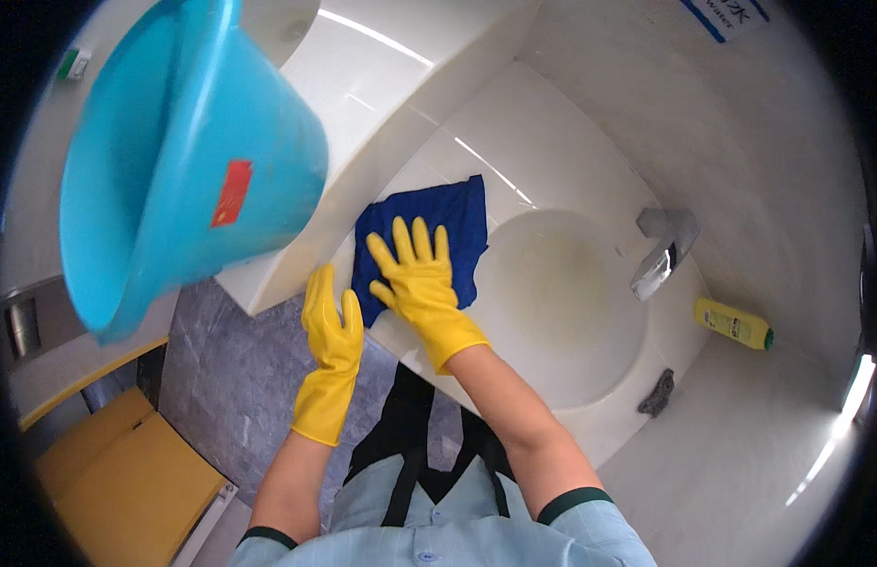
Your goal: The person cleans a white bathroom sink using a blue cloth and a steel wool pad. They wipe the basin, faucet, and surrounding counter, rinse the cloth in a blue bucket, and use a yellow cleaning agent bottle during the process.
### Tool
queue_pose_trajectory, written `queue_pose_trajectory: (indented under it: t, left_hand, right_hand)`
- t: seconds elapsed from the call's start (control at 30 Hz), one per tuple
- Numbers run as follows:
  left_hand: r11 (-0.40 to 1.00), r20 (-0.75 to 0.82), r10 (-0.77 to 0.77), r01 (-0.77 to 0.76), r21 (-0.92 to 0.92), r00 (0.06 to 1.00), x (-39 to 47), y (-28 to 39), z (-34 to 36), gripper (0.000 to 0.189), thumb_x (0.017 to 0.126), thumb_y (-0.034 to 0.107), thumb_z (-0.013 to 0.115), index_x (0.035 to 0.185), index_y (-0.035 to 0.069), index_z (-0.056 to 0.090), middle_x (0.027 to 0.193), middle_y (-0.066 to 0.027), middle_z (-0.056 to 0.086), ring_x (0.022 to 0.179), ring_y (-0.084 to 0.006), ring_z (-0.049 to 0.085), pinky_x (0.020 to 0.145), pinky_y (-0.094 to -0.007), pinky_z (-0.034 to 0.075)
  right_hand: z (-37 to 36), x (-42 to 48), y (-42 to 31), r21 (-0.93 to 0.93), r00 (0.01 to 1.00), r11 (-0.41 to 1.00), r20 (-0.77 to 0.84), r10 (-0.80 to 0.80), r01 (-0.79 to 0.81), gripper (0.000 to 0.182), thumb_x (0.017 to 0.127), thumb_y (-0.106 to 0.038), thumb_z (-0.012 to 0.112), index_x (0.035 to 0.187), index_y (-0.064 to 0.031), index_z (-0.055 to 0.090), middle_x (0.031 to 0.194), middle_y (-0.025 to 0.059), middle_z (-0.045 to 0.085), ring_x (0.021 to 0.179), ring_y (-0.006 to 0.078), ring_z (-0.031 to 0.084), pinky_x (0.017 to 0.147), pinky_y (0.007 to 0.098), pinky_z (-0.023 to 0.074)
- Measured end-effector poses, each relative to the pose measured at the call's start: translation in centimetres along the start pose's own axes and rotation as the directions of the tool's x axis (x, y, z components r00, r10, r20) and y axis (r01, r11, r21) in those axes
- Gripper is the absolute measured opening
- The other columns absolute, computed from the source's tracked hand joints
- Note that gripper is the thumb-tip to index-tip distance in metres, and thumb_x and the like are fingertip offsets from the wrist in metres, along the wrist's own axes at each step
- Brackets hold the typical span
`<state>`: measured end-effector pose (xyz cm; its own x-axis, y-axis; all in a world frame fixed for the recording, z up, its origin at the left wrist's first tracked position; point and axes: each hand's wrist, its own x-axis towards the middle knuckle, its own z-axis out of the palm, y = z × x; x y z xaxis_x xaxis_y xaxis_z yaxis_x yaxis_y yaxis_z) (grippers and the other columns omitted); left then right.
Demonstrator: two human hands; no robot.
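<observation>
Both my hands wear yellow rubber gloves. My right hand (pixel 417 276) lies flat with spread fingers on a dark blue cloth (pixel 461 205), which is spread on the white counter left of the round sink basin (pixel 551 312). My left hand (pixel 332 319) is beside the counter's front edge, left of the cloth, with its thumb apart from the fingers; nothing shows in its grasp. The basin holds some cloudy, yellowish liquid. A chrome faucet (pixel 665 255) stands at the basin's far side.
A large turquoise bucket (pixel 268 156) rests on the raised ledge (pixel 381 135) at the upper left. A yellow bottle with a green cap (pixel 734 324) and a dark grey scouring pad (pixel 656 394) lie right of the basin. A brown folding panel (pixel 134 475) is at the lower left.
</observation>
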<state>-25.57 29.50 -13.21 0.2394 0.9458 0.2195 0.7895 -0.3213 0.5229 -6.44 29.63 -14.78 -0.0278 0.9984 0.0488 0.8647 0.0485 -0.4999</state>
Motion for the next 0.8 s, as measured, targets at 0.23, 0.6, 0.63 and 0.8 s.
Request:
queue_pose_trajectory:
  t: [0.23,0.6,0.63,0.8]
  left_hand:
    - [0.986,0.097,0.066,-0.079,0.145,0.993,2.6,0.5,3.0,0.051,0.105,0.022,0.062,0.143,-0.012,0.060,0.143,-0.0337,0.063,0.135,-0.0556,0.055,0.118,-0.0593,0.041]
    - [0.980,0.125,-0.004,-0.020,0.196,0.992,3.7,0.0,8.4,0.059,0.102,0.026,0.065,0.150,-0.006,0.056,0.154,-0.0340,0.053,0.142,-0.0540,0.047,0.124,-0.0622,0.030]
    - [0.981,0.117,-0.005,-0.018,0.192,0.993,3.6,0.1,8.6,0.059,0.102,0.026,0.065,0.150,-0.006,0.056,0.154,-0.0341,0.052,0.142,-0.0542,0.047,0.124,-0.0626,0.030]
    - [0.982,0.119,-0.013,-0.010,0.188,0.993,3.4,-0.3,8.5,0.059,0.101,0.025,0.064,0.150,-0.007,0.055,0.155,-0.0349,0.051,0.142,-0.0547,0.046,0.124,-0.0644,0.029]
  right_hand:
    - [2.4,1.3,2.7,0.033,0.987,0.987,0.002,-0.160,0.160,0.075,0.091,-0.057,0.070,0.159,-0.0293,0.055,0.165,0.0190,0.047,0.152,0.0441,0.042,0.128,0.0662,0.0220]
    - [-6.2,5.0,20.1,-0.288,0.937,0.900,-0.225,0.268,-0.327,0.077,0.097,-0.057,0.068,0.164,-0.0255,0.048,0.170,0.0220,0.042,0.157,0.0451,0.035,0.130,0.0620,0.0175]
    - [-7.0,4.8,21.9,-0.336,0.923,0.865,-0.233,0.307,-0.373,0.077,0.099,-0.057,0.065,0.166,-0.0248,0.045,0.171,0.0220,0.040,0.159,0.0441,0.033,0.131,0.0603,0.0171]
    - [-8.5,5.9,26.7,-0.362,0.777,0.690,-0.361,0.515,-0.626,0.074,0.107,-0.060,0.050,0.171,-0.0251,0.034,0.175,0.0189,0.034,0.161,0.0420,0.030,0.133,0.0562,0.0162]
